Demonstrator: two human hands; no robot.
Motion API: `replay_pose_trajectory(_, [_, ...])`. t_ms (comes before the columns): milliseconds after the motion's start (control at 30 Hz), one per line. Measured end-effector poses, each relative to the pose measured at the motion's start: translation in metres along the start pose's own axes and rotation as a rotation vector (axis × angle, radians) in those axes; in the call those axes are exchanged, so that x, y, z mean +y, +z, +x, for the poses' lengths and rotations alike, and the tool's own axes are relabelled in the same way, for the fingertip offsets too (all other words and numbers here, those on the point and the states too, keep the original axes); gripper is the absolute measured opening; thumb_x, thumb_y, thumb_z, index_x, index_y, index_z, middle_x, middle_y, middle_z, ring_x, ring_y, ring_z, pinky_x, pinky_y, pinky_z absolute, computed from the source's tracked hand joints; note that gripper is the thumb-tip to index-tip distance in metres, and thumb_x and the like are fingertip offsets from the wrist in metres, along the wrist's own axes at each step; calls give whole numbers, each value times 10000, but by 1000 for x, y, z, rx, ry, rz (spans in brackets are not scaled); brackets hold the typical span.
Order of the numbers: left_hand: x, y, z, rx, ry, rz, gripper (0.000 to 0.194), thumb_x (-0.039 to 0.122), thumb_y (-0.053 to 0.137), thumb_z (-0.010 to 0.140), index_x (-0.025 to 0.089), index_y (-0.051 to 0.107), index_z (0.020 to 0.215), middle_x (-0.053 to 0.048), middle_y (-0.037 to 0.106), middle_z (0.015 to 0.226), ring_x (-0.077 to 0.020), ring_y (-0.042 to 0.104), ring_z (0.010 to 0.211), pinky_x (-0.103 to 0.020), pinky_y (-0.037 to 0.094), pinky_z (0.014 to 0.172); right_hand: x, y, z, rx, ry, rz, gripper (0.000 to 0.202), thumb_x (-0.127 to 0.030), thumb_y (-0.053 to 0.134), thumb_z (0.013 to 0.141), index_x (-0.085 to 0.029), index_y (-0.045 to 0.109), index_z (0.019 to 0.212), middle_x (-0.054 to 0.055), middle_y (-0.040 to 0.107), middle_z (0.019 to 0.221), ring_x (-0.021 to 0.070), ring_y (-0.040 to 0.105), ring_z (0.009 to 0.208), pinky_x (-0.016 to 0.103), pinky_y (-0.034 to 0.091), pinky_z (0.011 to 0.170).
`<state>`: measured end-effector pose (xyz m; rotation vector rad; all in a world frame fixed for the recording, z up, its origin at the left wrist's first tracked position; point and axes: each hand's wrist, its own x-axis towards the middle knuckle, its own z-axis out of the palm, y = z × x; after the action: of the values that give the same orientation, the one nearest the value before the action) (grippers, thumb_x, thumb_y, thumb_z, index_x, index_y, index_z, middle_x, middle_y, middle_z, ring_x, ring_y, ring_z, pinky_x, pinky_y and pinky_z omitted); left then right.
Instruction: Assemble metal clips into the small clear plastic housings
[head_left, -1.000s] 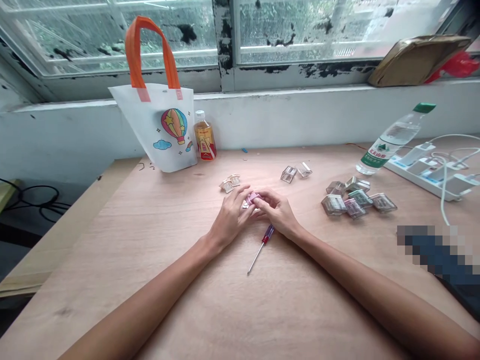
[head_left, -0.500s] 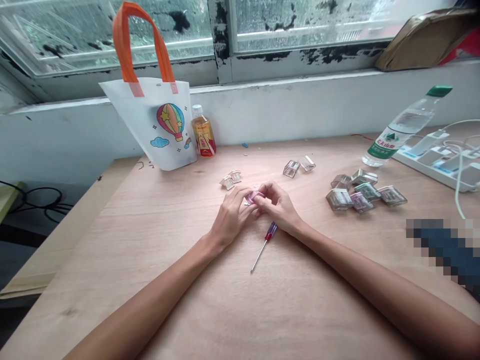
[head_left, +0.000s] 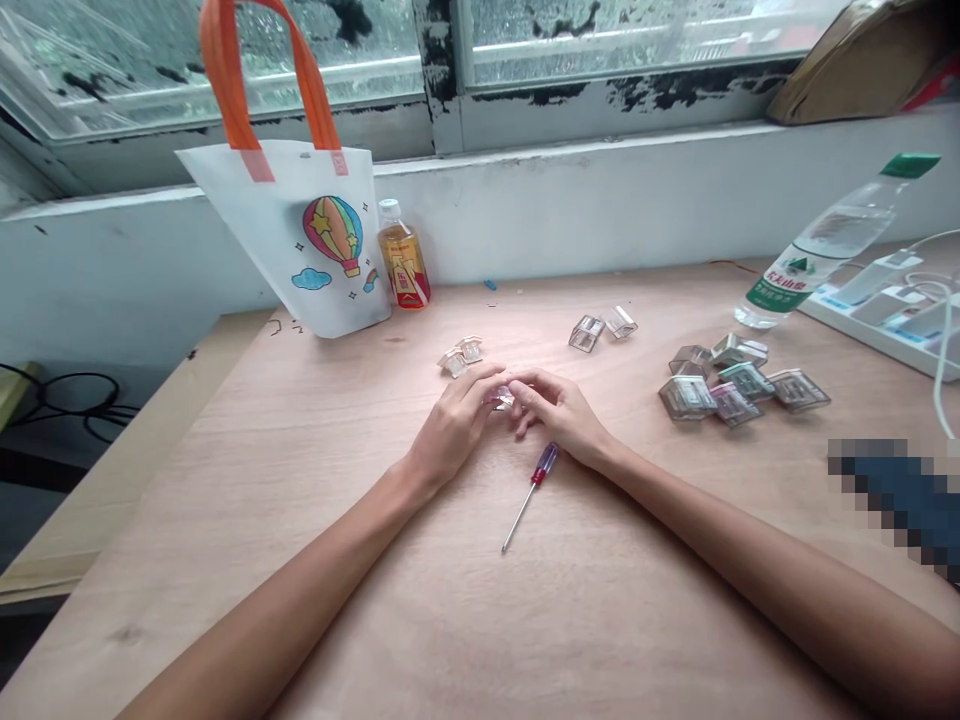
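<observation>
Pink plastic in hand: held a small piece point(head_left: 498, 396) low over the worktop point(head_left: 405, 600) with left hand point(head_left: 450, 415), fingers closed on it. Had right hand point(head_left: 566, 420) at its right side, thumb and forefinger nearly together at the edge, lower fingers curled clear; could not tell whether gripping or merely touching. Risked a slip above all: might have dropped the piece through slackening the left grip or pressing unevenly with the right. Might also have nudged the screwdriver point(head_left: 531, 498), given so little room between its handle and the heel of the right hand. Had the piece between both sets of fingertips, deeper under the left, with only a pinkish strip and a shiny patch showing. Saw two peach pieces point(head_left: 454, 360) just beyond the left fingers; farther out, two clear boxes point(head_left: 587, 333) past the right hand, then a cluster of tinted boxes point(head_left: 745, 381) to the right. Beyond, noticed a water bottle point(head_left: 825, 250) near a power strip point(head_left: 877, 310) and, back left, a drink bottle point(head_left: 405, 262) beside a white bag point(head_left: 289, 240).
</observation>
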<state>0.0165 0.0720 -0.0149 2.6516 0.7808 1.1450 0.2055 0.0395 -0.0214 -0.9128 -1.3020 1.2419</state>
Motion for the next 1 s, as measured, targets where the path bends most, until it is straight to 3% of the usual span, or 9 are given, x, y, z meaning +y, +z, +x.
replay_pose_trajectory(167, [3,-1,1,-19,63,0,300,174,518,1026,192,561,1323,-130,630,1348,-234,596,1306,-451,541,1086,1,0,0,10,-13,29,322,-463,761,845,-188,718,1007,36,701,927,137,666,699,270,612,553])
replay_pose_trajectory(367, [5,-2,0,-42,88,43,343,156,492,1030,182,540,1369,-142,623,1335,-246,595,1297,-459,545,1083,1,-7,2,-56,97,117,303,-450,763,848,-211,768,1035,32,737,964,167,697,880,377,636,871])
replay_pose_trajectory(500, [5,-5,0,-75,105,67,324,160,493,1030,176,555,1348,-141,636,1301,-251,611,1268,-458,557,1063,4,-11,2,-100,109,132,348,-490,764,838,-211,771,1046,39,738,968,178,702,874,397,638,863])
replay_pose_trajectory(633, [3,-8,-1,-112,153,66,349,152,486,1030,173,529,1376,-157,620,1326,-258,599,1287,-470,558,1063,6,-8,0,-139,21,13,354,-516,665,915,-217,736,1092,33,689,902,180,679,827,388,631,817])
replay_pose_trajectory(767, [3,-9,0,-122,178,63,351,135,495,1024,172,521,1371,-161,610,1330,-262,587,1298,-478,549,1069,5,-4,-2,-127,-150,-290,362,-494,471,1028,-222,695,1111,34,627,836,191,620,780,397,566,831])
replay_pose_trajectory(867, [4,-8,1,-114,189,63,336,127,494,1022,162,523,1355,-165,615,1320,-263,589,1293,-475,553,1060,3,-2,-3,-99,-248,-414,375,-477,405,1053,-243,676,1165,71,652,998,233,615,958,430,498,962])
replay_pose_trajectory(1000, [6,-7,1,-106,202,62,346,131,488,1026,170,510,1369,-167,606,1340,-267,585,1298,-487,552,1060,1,-1,-4,-111,-267,-388,395,-488,367,1062,-267,637,1249,82,663,1202,253,598,1147,430,444,1052])
